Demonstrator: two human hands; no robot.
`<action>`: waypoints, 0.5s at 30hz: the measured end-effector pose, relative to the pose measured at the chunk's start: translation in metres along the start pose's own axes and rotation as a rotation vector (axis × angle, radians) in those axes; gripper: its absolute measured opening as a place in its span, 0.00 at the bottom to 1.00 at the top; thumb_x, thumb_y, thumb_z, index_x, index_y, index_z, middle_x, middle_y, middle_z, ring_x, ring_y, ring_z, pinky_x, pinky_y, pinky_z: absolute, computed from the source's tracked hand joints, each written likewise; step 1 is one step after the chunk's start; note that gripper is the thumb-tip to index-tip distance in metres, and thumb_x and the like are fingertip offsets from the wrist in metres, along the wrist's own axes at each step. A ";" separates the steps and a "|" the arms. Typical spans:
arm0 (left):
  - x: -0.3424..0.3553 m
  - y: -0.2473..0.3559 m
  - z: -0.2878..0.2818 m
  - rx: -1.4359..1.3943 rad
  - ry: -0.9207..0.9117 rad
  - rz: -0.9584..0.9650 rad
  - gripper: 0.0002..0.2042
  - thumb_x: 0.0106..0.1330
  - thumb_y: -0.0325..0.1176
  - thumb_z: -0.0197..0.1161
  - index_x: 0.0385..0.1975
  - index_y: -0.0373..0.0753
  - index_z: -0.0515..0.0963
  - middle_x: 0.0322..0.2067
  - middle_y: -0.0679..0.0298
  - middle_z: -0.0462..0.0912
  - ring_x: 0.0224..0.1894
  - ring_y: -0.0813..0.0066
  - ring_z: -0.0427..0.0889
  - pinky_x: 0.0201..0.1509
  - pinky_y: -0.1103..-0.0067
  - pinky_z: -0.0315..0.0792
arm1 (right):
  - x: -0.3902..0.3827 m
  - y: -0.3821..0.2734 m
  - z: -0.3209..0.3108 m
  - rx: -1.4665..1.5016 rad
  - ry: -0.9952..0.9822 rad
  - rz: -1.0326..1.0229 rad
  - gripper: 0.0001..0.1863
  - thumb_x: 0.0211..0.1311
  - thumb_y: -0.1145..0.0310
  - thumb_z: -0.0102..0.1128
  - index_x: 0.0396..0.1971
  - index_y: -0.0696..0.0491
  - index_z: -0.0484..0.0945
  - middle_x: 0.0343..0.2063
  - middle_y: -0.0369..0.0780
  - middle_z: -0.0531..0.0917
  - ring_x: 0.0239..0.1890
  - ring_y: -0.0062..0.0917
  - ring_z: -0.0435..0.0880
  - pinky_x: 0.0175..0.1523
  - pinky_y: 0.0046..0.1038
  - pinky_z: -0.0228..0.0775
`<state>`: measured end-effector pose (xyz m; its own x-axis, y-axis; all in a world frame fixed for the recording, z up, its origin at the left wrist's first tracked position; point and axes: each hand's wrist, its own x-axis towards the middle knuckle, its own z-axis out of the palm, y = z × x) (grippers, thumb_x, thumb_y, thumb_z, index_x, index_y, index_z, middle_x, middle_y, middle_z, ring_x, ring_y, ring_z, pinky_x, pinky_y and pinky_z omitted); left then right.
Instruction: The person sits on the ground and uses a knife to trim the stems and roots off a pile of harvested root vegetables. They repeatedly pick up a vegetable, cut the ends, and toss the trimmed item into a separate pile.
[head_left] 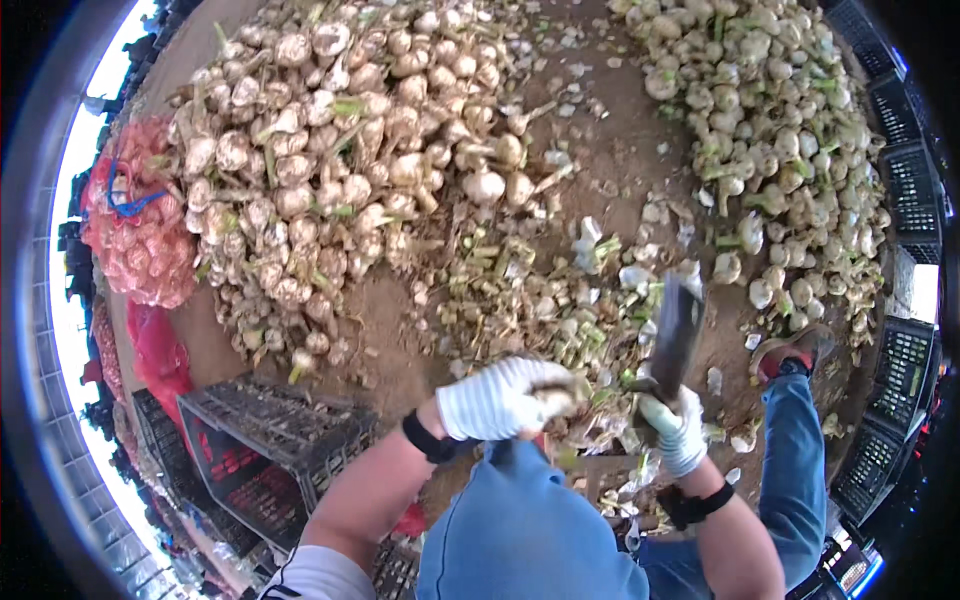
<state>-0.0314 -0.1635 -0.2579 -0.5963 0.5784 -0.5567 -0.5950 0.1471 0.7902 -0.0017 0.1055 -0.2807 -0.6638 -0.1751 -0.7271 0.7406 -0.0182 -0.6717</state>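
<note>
In a striped white glove, my left hand [505, 398] is closed on a pale garlic bulb [552, 398] above my knee. My gloved right hand [676, 432] grips a wide dark cleaver [679, 328], its blade pointing up and slightly right, just right of the bulb. Beyond both hands lies a loose heap of cut stalks and peel [510, 290] on the dirty brown ground [390, 320].
A large garlic pile [310, 160] fills the upper left, another [770, 160] the upper right. A red mesh sack [140, 230] stands at left. Black crates [270, 450] sit beside me at lower left; more crates [890, 400] line the right edge. My shoe [790, 355] rests near the right pile.
</note>
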 end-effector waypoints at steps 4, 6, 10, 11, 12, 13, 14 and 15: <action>0.043 -0.015 0.011 0.653 -0.033 -0.022 0.18 0.62 0.44 0.58 0.43 0.36 0.77 0.34 0.47 0.81 0.38 0.54 0.82 0.43 0.68 0.74 | 0.021 -0.012 0.054 -0.011 -0.046 0.020 0.11 0.58 0.70 0.63 0.40 0.55 0.75 0.21 0.30 0.77 0.20 0.12 0.71 0.24 0.17 0.63; 0.051 -0.025 0.003 0.576 0.015 -0.031 0.22 0.61 0.48 0.60 0.46 0.36 0.77 0.38 0.49 0.83 0.42 0.58 0.82 0.48 0.71 0.75 | 0.018 -0.015 0.042 0.039 0.107 0.037 0.09 0.57 0.67 0.65 0.32 0.55 0.77 0.20 0.31 0.76 0.18 0.14 0.71 0.23 0.17 0.63; 0.057 -0.054 -0.054 0.343 0.440 0.006 0.20 0.59 0.44 0.66 0.44 0.35 0.77 0.37 0.55 0.83 0.40 0.65 0.82 0.46 0.75 0.75 | 0.032 -0.007 -0.067 0.295 0.633 -0.114 0.11 0.57 0.60 0.64 0.27 0.52 0.77 0.17 0.31 0.75 0.16 0.16 0.72 0.20 0.19 0.62; 0.062 -0.069 -0.074 0.379 0.576 -0.020 0.19 0.58 0.42 0.67 0.43 0.35 0.78 0.35 0.56 0.83 0.38 0.67 0.82 0.44 0.76 0.76 | 0.031 -0.021 -0.089 0.395 0.806 -0.217 0.11 0.57 0.59 0.63 0.26 0.52 0.77 0.16 0.31 0.74 0.16 0.16 0.71 0.19 0.19 0.62; 0.066 -0.065 -0.086 0.545 0.660 -0.009 0.19 0.57 0.41 0.67 0.43 0.36 0.77 0.36 0.55 0.82 0.39 0.65 0.82 0.46 0.75 0.75 | 0.040 -0.010 -0.153 0.510 0.878 -0.259 0.11 0.57 0.60 0.63 0.26 0.52 0.77 0.16 0.31 0.74 0.16 0.16 0.71 0.19 0.19 0.62; 0.072 -0.057 -0.097 0.711 0.740 0.009 0.18 0.56 0.40 0.67 0.43 0.36 0.76 0.37 0.55 0.81 0.40 0.63 0.81 0.47 0.74 0.75 | 0.043 0.001 -0.199 0.627 0.953 -0.306 0.10 0.57 0.60 0.63 0.26 0.52 0.77 0.16 0.31 0.74 0.16 0.16 0.71 0.20 0.19 0.62; 0.076 -0.052 -0.106 0.844 0.844 0.068 0.19 0.56 0.38 0.66 0.45 0.36 0.75 0.42 0.53 0.79 0.44 0.61 0.79 0.51 0.72 0.73 | 0.043 0.002 -0.193 0.545 0.967 -0.283 0.10 0.57 0.61 0.64 0.27 0.52 0.77 0.18 0.31 0.75 0.16 0.17 0.71 0.21 0.19 0.63; 0.080 -0.046 -0.115 0.978 0.945 0.129 0.20 0.56 0.37 0.66 0.48 0.36 0.73 0.47 0.52 0.77 0.48 0.58 0.77 0.55 0.70 0.71 | 0.042 0.004 -0.187 0.464 0.980 -0.259 0.10 0.57 0.61 0.64 0.28 0.52 0.77 0.19 0.31 0.76 0.16 0.17 0.72 0.21 0.19 0.63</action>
<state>-0.1138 -0.2157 -0.3681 -0.9904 -0.0747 -0.1160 -0.1222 0.8649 0.4868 -0.0463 0.2819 -0.3400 -0.4475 0.7366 -0.5072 0.3989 -0.3432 -0.8503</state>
